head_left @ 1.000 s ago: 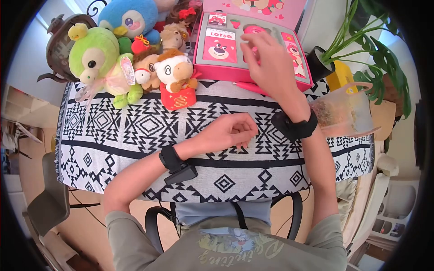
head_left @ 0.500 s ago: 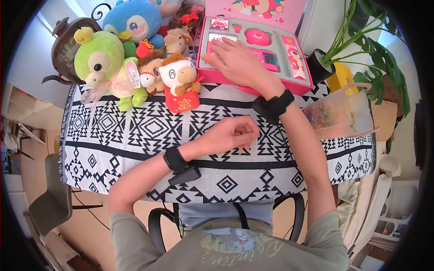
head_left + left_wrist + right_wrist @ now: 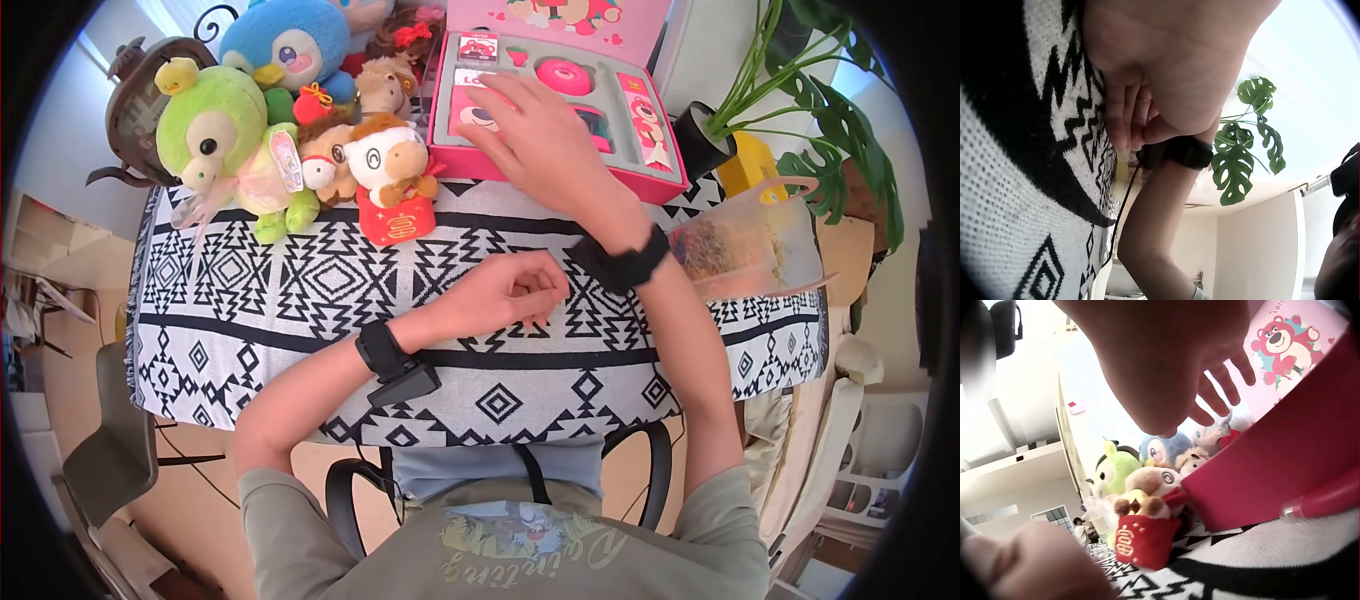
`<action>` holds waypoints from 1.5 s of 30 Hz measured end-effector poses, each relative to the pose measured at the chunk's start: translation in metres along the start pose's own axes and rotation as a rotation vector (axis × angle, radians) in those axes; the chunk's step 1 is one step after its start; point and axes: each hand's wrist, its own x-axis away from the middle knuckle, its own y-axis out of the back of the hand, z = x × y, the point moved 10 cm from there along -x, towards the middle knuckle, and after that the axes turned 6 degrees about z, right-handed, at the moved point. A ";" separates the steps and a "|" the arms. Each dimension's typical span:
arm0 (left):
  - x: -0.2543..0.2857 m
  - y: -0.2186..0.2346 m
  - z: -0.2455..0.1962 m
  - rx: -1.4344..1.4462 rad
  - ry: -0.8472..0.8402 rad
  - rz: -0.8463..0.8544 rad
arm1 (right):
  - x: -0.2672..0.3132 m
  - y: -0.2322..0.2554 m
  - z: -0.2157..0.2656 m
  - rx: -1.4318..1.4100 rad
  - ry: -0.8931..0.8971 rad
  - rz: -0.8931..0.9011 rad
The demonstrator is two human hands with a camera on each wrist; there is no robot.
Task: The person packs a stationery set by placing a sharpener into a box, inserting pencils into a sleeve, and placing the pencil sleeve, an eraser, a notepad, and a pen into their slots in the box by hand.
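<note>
Table under black-and-white patterned cloth (image 3: 260, 290), plush toys (image 3: 300, 140) along far left edge, pink gift box (image 3: 640, 175) far centre, clear bag (image 3: 760, 245) at right, left hand (image 3: 510, 290) resting mid-cloth.

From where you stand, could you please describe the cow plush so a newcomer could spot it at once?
Find the patterned tablecloth; a row of plush toys sits along its far edge, left of the pink box. The cow plush is the frontmost one: white face, brown hair, sitting on a red pouch.
</note>
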 end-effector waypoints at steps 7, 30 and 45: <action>0.001 -0.001 -0.005 -0.003 -0.003 -0.004 | 0.081 0.041 0.013 0.034 -0.100 0.347; 0.000 0.001 -0.003 0.002 0.016 -0.036 | 0.155 0.012 -0.032 0.425 -0.292 0.578; 0.001 0.000 -0.003 -0.037 0.017 -0.021 | 0.059 0.093 -0.045 0.398 -0.504 0.214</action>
